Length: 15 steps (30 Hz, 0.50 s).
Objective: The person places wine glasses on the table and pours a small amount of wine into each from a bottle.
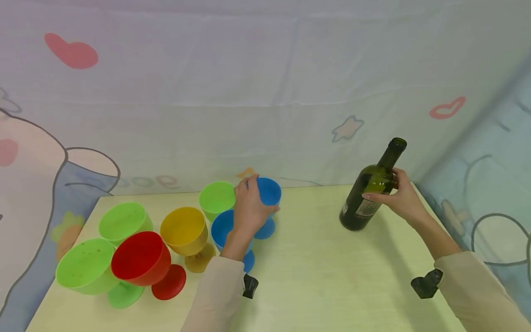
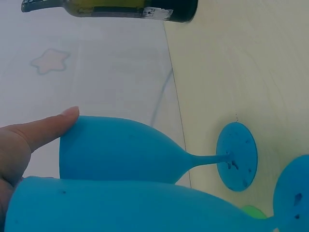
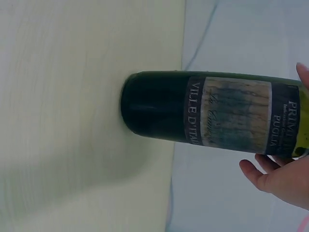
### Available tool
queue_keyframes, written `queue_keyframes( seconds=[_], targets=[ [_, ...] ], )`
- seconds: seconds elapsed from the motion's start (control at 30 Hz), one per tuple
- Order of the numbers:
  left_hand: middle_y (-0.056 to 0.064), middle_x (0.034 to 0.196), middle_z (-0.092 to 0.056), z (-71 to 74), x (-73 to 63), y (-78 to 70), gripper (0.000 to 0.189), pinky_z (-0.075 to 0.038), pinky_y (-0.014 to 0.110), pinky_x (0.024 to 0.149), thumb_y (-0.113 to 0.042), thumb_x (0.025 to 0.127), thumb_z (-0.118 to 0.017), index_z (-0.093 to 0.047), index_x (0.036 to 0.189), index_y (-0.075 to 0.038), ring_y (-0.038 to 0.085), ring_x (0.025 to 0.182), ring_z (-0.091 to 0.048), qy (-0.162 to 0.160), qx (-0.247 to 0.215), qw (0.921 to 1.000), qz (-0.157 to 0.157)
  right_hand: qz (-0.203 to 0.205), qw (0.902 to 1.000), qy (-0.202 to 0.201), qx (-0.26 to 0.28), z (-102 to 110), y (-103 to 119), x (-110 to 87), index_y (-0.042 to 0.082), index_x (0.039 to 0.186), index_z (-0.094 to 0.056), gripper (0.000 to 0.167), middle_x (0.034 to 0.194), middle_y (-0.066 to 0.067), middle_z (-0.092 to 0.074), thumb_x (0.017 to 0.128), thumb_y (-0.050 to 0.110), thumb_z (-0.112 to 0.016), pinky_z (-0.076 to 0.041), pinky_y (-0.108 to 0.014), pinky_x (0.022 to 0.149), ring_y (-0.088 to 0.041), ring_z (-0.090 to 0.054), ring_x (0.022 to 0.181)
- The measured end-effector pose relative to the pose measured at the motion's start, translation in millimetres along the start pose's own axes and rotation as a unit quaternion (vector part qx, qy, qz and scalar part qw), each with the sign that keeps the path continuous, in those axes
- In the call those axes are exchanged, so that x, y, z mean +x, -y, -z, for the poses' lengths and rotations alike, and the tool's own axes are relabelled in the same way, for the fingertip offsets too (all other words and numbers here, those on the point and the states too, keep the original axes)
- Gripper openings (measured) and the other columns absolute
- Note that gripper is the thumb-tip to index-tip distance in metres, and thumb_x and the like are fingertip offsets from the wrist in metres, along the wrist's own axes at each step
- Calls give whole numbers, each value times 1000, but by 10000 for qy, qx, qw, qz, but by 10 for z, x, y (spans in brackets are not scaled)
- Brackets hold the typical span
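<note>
Left hand: The left hand (image 1: 250, 205) held the back blue cup (image 1: 271, 190) by its rim, thumb and fingers set apart on it.
Right hand: The right hand (image 1: 404, 198) had its fingers wrapped round the upper part of the bottle (image 1: 360, 199).
Bottle: It was base down at the back right of the table (image 1: 315, 267), well apart from the cups; its label (image 3: 236, 113) carried lettering.
Blue cups: The front blue cup (image 1: 221, 225) stood just beside the back one, partly hidden by the left hand.
Other cups: A green cup (image 1: 217, 199), a yellow cup (image 1: 183, 230), a red cup (image 1: 141, 258) and two more green cups (image 1: 85, 265) stood further left.
Backdrop: A pale cloth (image 1: 249, 69) bore hearts.
</note>
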<state>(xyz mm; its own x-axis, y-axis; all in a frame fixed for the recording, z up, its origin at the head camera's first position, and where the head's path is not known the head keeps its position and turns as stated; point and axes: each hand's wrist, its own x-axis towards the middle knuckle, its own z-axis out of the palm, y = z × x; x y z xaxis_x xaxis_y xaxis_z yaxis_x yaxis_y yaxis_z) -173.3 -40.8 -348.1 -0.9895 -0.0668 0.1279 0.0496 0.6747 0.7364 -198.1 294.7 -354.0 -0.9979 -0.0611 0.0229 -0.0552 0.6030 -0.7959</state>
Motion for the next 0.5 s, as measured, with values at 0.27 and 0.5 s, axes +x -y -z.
queue_keyframes(
  seconds=[0.27,0.5],
  targets=[
    [22,133,-38,-6,1,-7,82,-42,46,90,-23,69,-81,-36,134,1,36,123,-32,-14,168,9999,22,-110,9986,-277,441,-105,-21,64,-2,142,0,98,134,-31,-24,80,27,-71,-34,-53,91,-44,-33,116],
    [21,132,-39,-2,-33,-71,82,-43,46,89,-24,70,-80,-35,134,1,35,121,-34,68,119,9999,-58,-134,9980,-340,518,-123,-43,80,-2,142,-2,97,134,-29,-25,80,27,-71,-36,-48,88,-42,-34,115]
  ],
)
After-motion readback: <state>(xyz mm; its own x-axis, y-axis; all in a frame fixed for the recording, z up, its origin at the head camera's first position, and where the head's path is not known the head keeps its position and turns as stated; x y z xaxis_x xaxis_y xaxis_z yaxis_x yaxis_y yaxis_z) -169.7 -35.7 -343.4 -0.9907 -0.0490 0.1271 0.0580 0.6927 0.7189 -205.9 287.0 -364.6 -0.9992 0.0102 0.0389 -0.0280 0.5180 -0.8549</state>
